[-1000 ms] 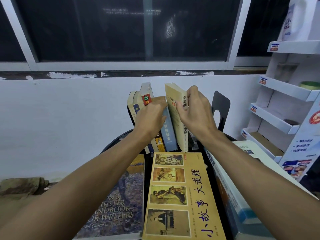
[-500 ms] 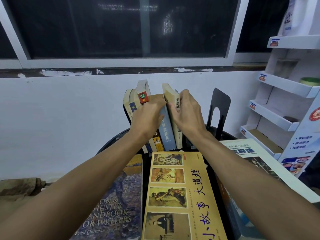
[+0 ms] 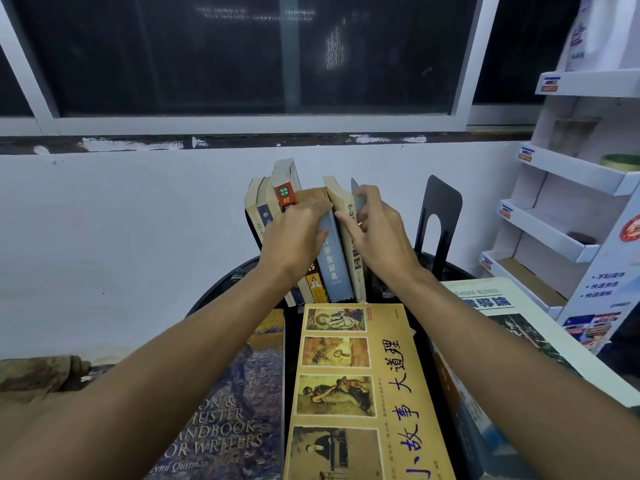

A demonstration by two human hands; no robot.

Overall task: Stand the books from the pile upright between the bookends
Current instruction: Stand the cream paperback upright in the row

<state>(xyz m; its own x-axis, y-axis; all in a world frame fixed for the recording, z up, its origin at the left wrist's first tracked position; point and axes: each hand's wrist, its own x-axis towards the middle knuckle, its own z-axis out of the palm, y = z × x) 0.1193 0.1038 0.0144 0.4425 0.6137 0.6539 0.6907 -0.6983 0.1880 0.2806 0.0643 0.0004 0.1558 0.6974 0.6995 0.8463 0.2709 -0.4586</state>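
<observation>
Standing books [image 3: 287,181] sat at the far side of the round black tabletop [image 3: 207,299], tops tilted left. Right bookend [image 3: 445,209] stood upright, apart from the row. The open slot between it and the last book was partly filled by the right hand [image 3: 377,237].

Left hand [image 3: 298,233] gripped the blue-grey book [image 3: 334,265], fingers over its top edge and thumb on the spine. Right hand gripped the cream book [image 3: 341,199] at the row's right end, thumb on the spine and fingers curled over the top. A thin grey edge showed under those fingers. Could not tell if it was that book's cover or a separate item.

Room to move:
- Far side was closed by the white wall [image 3: 121,220], with the window [image 3: 242,53] above.
- Right side was tight, with the white display rack [image 3: 571,202] near the tabletop.
- Near side was taken up by three flat books. The yellow book [image 3: 360,393] lay in the centre, just in front of the row. The writers' handbook [image 3: 235,427] lay to its left and the white-and-teal book [image 3: 519,323] to its right.
- A narrow strip of bare tabletop showed between the handbook and the yellow book.

Hidden or cut off:
- Lower spines of the left-end books were behind the left hand and wrist.
- Could not see what the row leaned on at its left end.
- Right bookend's foot was behind the right forearm.
- All three flat books ran out of frame at the bottom.
- What lay beneath the white-and-teal book was hard to make out.
- Tabletop rim showed only at far left and behind the bookend.
</observation>
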